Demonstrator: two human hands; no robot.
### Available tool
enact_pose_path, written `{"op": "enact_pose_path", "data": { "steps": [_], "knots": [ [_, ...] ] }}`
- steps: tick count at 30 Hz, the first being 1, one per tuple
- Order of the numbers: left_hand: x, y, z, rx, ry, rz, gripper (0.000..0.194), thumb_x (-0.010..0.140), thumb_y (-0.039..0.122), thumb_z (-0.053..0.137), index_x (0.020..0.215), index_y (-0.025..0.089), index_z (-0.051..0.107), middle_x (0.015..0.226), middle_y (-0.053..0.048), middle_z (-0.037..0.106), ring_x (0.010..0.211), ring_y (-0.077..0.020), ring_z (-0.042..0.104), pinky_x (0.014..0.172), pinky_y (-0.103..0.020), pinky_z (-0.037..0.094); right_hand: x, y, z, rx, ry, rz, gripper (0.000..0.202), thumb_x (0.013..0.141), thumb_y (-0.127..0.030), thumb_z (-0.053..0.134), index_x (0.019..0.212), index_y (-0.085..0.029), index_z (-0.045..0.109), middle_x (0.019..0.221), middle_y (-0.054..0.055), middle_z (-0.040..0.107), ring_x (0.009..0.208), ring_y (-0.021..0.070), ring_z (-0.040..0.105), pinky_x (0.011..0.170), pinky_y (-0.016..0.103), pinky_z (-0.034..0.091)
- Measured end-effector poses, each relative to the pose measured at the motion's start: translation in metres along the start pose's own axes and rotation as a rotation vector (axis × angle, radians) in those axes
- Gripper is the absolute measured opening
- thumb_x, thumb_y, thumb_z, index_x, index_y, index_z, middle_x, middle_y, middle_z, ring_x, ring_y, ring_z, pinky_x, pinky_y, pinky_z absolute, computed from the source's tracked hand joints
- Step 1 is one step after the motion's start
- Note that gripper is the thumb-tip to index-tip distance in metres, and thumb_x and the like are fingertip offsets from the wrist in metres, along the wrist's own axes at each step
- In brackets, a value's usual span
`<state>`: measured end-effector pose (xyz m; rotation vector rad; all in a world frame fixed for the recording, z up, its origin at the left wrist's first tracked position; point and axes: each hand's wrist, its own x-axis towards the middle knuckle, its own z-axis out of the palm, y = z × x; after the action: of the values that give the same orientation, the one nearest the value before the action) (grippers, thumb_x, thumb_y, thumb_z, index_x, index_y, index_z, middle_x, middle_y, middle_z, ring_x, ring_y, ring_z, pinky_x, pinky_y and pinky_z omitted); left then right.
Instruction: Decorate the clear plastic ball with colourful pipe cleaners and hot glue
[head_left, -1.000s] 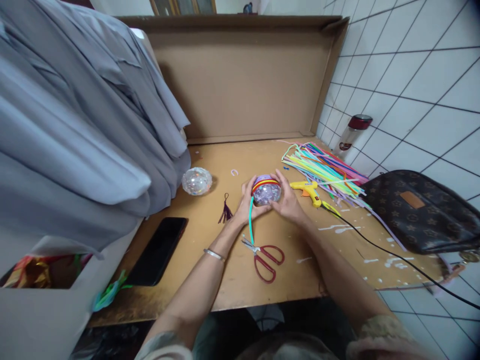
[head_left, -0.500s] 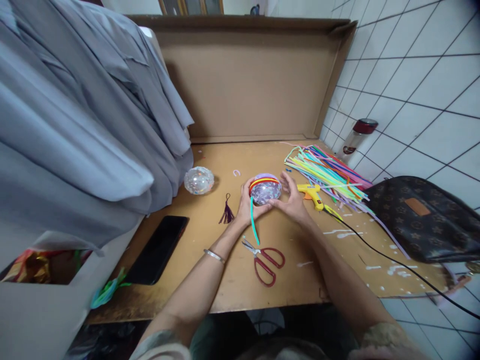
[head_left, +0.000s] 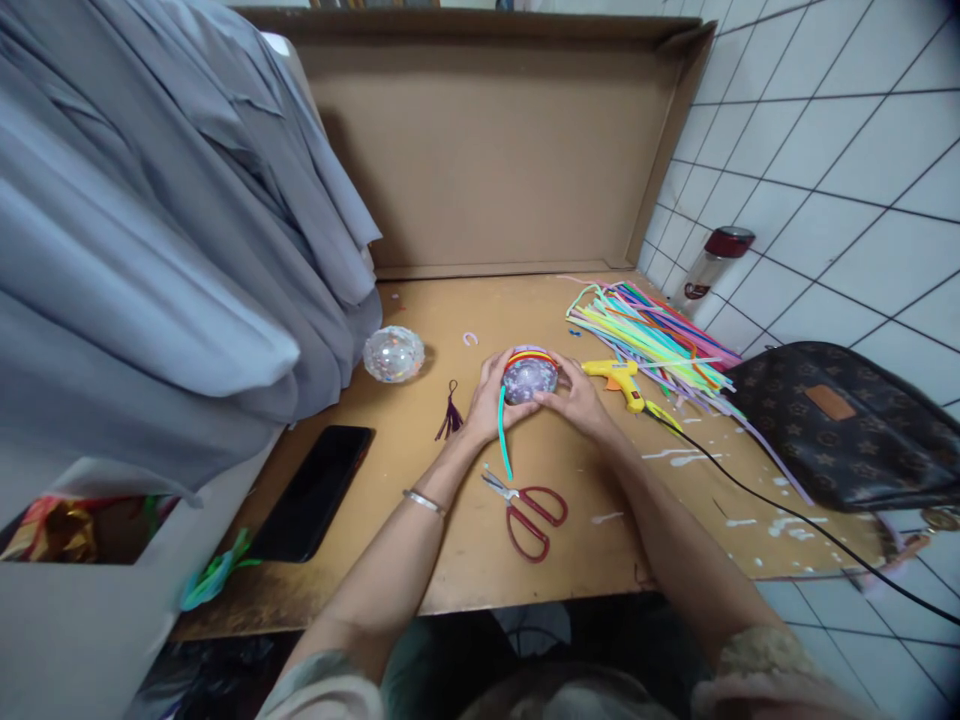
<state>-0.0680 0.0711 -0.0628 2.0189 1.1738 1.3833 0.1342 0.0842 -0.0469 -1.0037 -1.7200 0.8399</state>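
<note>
Between my two hands sits a clear faceted plastic bowl, its rim wrapped with red, yellow and lilac bands. My left hand grips its left side, and a turquoise pipe cleaner hangs down from beside those fingers. On the other side, my right hand is curled round the bowl, thumb at the front. Red-handled scissors lie slightly spread below the hands. A second clear bowl rests to the left, and a dark purple tassel lies nearer my left hand.
Right of my hands lies a yellow glue gun with a black cord. Behind it is a bundle of colourful pipe cleaners, then a bottle and a brown patterned bag. A black phone lies at left; a cardboard panel stands behind.
My right hand has closed in on the bowl's right side, where its fingers stood apart before. The view has shifted slightly, and the turquoise pipe cleaner still hangs down.
</note>
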Motion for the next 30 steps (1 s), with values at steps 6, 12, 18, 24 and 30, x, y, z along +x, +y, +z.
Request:
{"op": "enact_pose_path", "data": {
  "steps": [6,12,18,24,30],
  "knots": [
    [-0.002,-0.008,0.002,-0.193,-0.039,-0.135,0.120,0.063,0.061,0.086,0.158,0.019,0.025,0.155,-0.022,0.040,0.145,-0.0392,0.043,0.121,-0.058,0.034,0.001,0.003,0.000,0.115,0.001,0.087,0.092,0.062,-0.055,0.087,0.142,-0.022,0.056,0.143,0.017,0.056,0.124,0.0343,0.063,0.108,0.053,0.053],
    [-0.001,-0.001,0.000,-0.197,-0.004,-0.129,0.111,0.063,0.057,0.088,0.154,0.020,0.036,0.153,-0.020,0.045,0.143,-0.0375,0.046,0.121,-0.055,0.034,0.001,0.003,0.000,0.121,0.023,0.096,0.094,0.062,-0.053,0.087,0.144,-0.022,0.054,0.146,0.017,0.054,0.127,0.0335,0.062,0.109,0.052,0.052],
    [0.001,0.000,0.000,-0.252,-0.028,-0.180,0.112,0.062,0.056,0.089,0.154,0.019,0.036,0.154,-0.020,0.044,0.144,-0.0378,0.045,0.122,-0.055,0.033,0.003,0.006,0.005,0.180,0.037,0.141,0.095,0.059,-0.054,0.088,0.141,-0.019,0.055,0.143,0.018,0.055,0.125,0.0342,0.064,0.110,0.053,0.051],
    [0.000,0.000,-0.001,-0.258,-0.041,-0.188,0.120,0.060,0.054,0.091,0.157,0.022,0.029,0.160,-0.021,0.035,0.149,-0.0394,0.038,0.124,-0.057,0.028,0.001,0.001,-0.001,0.041,0.071,0.099,0.101,0.061,-0.059,0.086,0.147,-0.018,0.050,0.150,0.021,0.049,0.137,0.0384,0.054,0.116,0.057,0.044],
    [0.001,0.001,-0.004,-0.224,-0.035,-0.127,0.117,0.061,0.059,0.089,0.156,0.024,0.030,0.160,-0.021,0.034,0.150,-0.0394,0.035,0.124,-0.059,0.028,0.000,-0.004,-0.006,-0.017,0.033,0.067,0.106,0.064,-0.067,0.082,0.151,-0.020,0.044,0.157,0.021,0.044,0.145,0.0389,0.044,0.119,0.059,0.038]
  ]
}}
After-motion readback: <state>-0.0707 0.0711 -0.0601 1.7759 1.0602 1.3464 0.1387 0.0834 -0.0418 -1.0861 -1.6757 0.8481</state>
